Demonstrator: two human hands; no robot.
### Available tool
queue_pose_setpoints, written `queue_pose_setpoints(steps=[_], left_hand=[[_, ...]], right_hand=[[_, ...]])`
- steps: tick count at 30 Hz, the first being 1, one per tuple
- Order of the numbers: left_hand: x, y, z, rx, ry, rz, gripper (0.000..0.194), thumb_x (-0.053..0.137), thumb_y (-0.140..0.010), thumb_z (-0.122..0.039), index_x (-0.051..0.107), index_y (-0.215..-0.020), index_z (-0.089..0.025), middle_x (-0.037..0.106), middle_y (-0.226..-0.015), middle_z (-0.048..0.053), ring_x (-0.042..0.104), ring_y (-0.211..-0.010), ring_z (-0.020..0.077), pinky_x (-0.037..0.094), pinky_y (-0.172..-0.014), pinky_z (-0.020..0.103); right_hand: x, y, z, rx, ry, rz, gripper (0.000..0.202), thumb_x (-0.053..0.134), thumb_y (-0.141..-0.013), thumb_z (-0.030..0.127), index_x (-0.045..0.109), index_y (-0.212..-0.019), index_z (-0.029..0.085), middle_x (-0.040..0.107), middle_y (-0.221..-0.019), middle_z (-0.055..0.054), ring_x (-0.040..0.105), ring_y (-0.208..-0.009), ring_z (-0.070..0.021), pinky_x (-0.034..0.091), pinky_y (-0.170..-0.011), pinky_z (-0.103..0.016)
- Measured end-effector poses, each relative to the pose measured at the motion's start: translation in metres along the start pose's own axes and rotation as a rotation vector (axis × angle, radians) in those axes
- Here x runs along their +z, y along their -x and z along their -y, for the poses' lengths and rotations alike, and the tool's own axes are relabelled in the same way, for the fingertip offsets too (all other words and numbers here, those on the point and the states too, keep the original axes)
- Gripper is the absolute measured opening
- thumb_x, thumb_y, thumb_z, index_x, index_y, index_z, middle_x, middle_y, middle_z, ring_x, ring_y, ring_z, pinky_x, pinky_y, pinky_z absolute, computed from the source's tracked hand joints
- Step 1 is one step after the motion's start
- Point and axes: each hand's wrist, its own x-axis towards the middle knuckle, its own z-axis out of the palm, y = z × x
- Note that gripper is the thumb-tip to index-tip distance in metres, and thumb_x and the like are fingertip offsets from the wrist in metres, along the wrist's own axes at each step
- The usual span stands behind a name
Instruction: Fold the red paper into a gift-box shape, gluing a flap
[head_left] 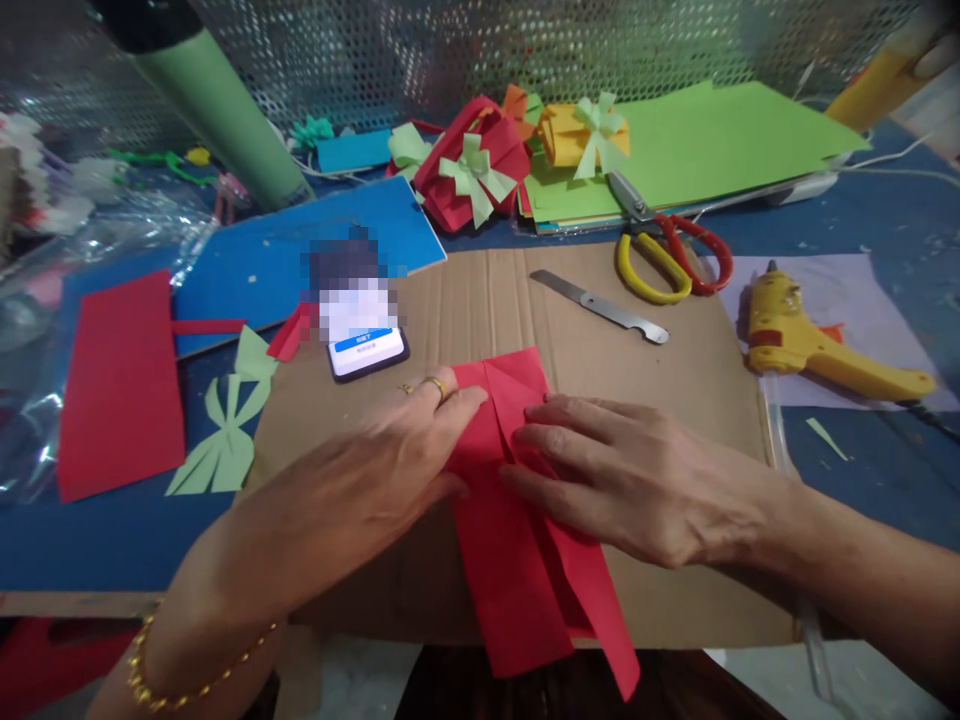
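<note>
A folded sheet of red paper (510,590) lies lengthwise in front of me, with two flaps meeting near a middle seam. Its right flap stands slightly raised toward the near end, which reaches past the cardboard edge. My left hand (397,440), wearing a ring, holds the paper's upper left side with the thumb and fingers at its edge. Across the right flap lies my right hand (622,470), its fingers stretched out and pressed on the paper beside the seam. The undersides of both hands are hidden.
Under the paper is a cardboard sheet (690,480). Around it lie a metal blade (600,305), scissors (671,250), a yellow glue gun (810,340) and a phone (367,350). Farther back are red folded paper pieces (510,150) with green bows, and green sheets (712,150).
</note>
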Motion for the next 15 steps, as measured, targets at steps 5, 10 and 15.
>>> queue_pose_setpoints(steps=[5,10,15], left_hand=[[-0.008,-0.006,-0.005,-0.027,0.053,0.032,0.062,0.054,-0.103,-0.024,0.038,-0.163,-0.029,0.062,-0.137,0.011,0.07,-0.104,0.0248,0.06,-0.084,0.035],[-0.008,-0.004,-0.006,-0.036,0.174,0.057,0.053,0.056,-0.102,-0.024,0.047,-0.154,-0.028,0.062,-0.133,0.013,0.067,-0.107,0.0265,0.058,-0.085,0.037],[-0.007,-0.005,-0.006,-0.071,0.127,0.04,0.056,0.063,-0.1,-0.026,0.046,-0.154,-0.026,0.06,-0.14,0.013,0.064,-0.12,0.0314,0.055,-0.1,0.043]], right_hand=[[0.0,0.001,0.002,-0.021,0.003,0.014,0.026,0.048,-0.108,0.016,0.071,-0.121,0.017,0.076,-0.102,-0.01,0.071,-0.096,-0.0224,0.061,-0.084,-0.04],[-0.006,0.005,-0.004,0.141,0.09,-0.125,0.022,0.051,-0.105,0.013,0.071,-0.114,0.017,0.078,-0.096,-0.01,0.072,-0.087,-0.022,0.058,-0.076,-0.037],[-0.012,0.014,-0.026,0.321,0.035,-0.196,0.031,0.046,-0.099,0.005,0.072,-0.105,0.02,0.077,-0.098,-0.008,0.07,-0.083,-0.0173,0.05,-0.063,-0.029]])
